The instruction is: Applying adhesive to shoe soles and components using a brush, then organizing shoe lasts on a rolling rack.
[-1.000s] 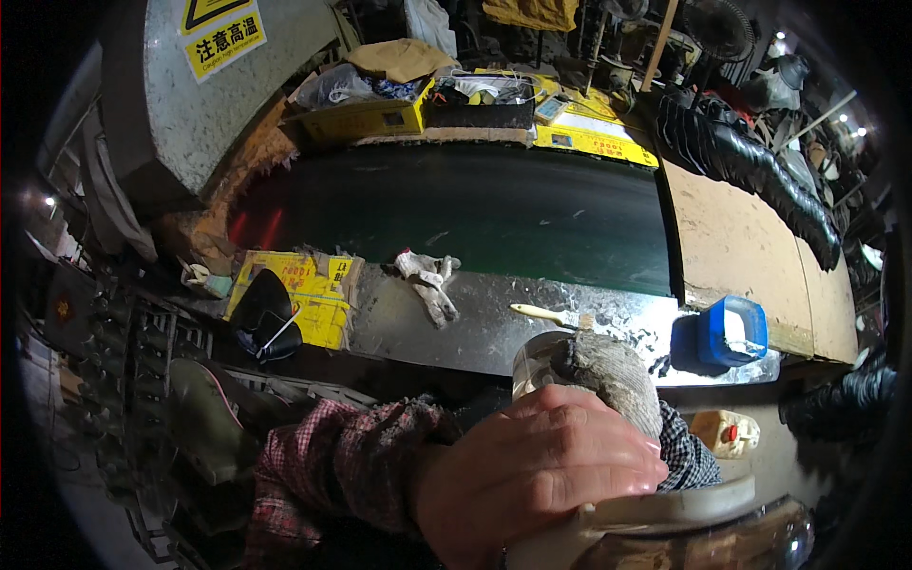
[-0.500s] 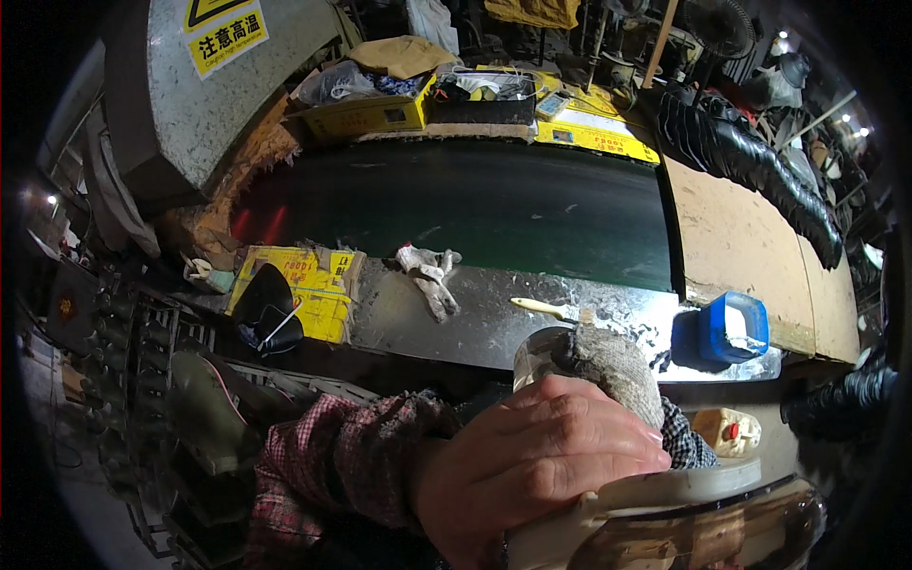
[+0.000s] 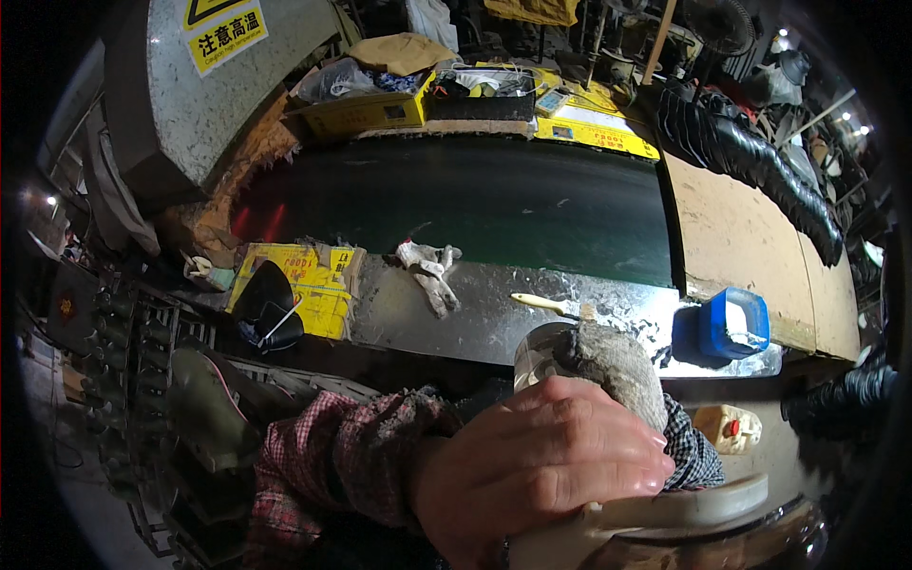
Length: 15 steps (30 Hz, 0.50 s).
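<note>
My left hand (image 3: 551,465), bare in a red checked sleeve, is closed over a large drinking bottle close to the camera. The bottle has a cream handle (image 3: 703,503) and a see-through brown part (image 3: 712,551); my hand hides much of it. Beyond it, my right hand (image 3: 622,370), in a grey knit glove with a black-and-white checked cuff, is closed against the bottle's clear far end (image 3: 543,353). Its fingertips are partly hidden. Past the gloved hand, a paint brush (image 3: 537,302) lies on the metal ledge, with a pair of white work gloves (image 3: 432,275) further left.
Behind the ledge runs a dark green conveyor belt (image 3: 456,199). A blue tub (image 3: 731,325) holding something white stands at right. Below it is a jug with a red cap (image 3: 727,429). At left are a yellow carton (image 3: 318,285), dark green boots (image 3: 214,408) and a metal hood (image 3: 209,104).
The bottle's cream handle has tilted a little, and the fingers of my left hand have shifted slightly right. Both hands keep their hold; the things on the ledge have not moved.
</note>
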### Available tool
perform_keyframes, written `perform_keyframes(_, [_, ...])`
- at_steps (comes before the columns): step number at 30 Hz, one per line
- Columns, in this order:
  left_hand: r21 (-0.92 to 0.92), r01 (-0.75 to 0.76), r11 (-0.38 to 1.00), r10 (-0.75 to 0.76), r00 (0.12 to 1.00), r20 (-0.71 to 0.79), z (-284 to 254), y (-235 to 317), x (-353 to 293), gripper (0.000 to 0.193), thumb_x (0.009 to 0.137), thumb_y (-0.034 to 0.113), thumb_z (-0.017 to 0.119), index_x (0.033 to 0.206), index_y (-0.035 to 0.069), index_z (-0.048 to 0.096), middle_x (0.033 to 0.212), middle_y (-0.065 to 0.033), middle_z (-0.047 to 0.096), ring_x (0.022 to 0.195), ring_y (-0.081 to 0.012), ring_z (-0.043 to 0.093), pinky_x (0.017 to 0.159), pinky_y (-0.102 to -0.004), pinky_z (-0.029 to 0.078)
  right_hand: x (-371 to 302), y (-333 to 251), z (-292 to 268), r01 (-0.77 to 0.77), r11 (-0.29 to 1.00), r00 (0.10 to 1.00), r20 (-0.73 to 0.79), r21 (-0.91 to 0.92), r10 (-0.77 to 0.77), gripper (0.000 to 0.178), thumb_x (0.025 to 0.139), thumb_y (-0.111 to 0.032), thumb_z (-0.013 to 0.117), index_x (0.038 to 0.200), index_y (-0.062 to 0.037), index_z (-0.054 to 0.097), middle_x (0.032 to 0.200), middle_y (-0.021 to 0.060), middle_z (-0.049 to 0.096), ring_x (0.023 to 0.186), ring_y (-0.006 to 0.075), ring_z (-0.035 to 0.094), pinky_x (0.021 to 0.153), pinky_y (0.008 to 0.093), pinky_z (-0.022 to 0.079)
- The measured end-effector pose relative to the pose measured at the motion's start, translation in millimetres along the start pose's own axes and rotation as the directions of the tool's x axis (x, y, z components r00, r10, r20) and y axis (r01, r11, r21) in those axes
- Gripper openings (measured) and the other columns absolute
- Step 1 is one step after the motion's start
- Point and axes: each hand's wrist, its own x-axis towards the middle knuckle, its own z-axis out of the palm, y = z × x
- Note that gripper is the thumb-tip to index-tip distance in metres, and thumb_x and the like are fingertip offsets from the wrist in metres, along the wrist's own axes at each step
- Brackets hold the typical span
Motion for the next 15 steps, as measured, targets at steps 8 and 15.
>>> perform_keyframes(8, [0.01, -0.118, 0.993, 0.118, 0.992, 0.054, 3.3, -22.2, -25.7, 0.047, 0.097, 0.03, 0.047, 0.119, -0.011, 0.05, 0.117, -0.0271, 0.057, 0.105, -0.038, 0.06, 0.087, -0.0473, 0.046, 8.4, -6.6, -2.9, -0.153, 0.962, 0.988, 0.039, 0.226, 0.148, 0.039, 0.093, -0.027, 0.051, 0.126, -0.0067, 0.055, 0.126, 0.0125, 0.055, 0.12, 0.0323, 0.05, 0.105, 0.0403, 0.036])
perform_keyframes(15, [-0.012, -0.119, 0.993, 0.12, 0.99, 0.07, -1.7, -13.2, -23.2, 0.048, 0.098, 0.031, 0.044, 0.119, -0.011, 0.049, 0.117, -0.0277, 0.057, 0.105, -0.0383, 0.06, 0.088, -0.0475, 0.046, 14.7, -11.8, -1.1, -0.016, 0.984, 1.0, 0.013, 0.176, 0.014, 0.039, 0.095, -0.028, 0.049, 0.128, -0.0081, 0.054, 0.128, 0.0116, 0.054, 0.121, 0.0287, 0.05, 0.106, 0.0378, 0.035])
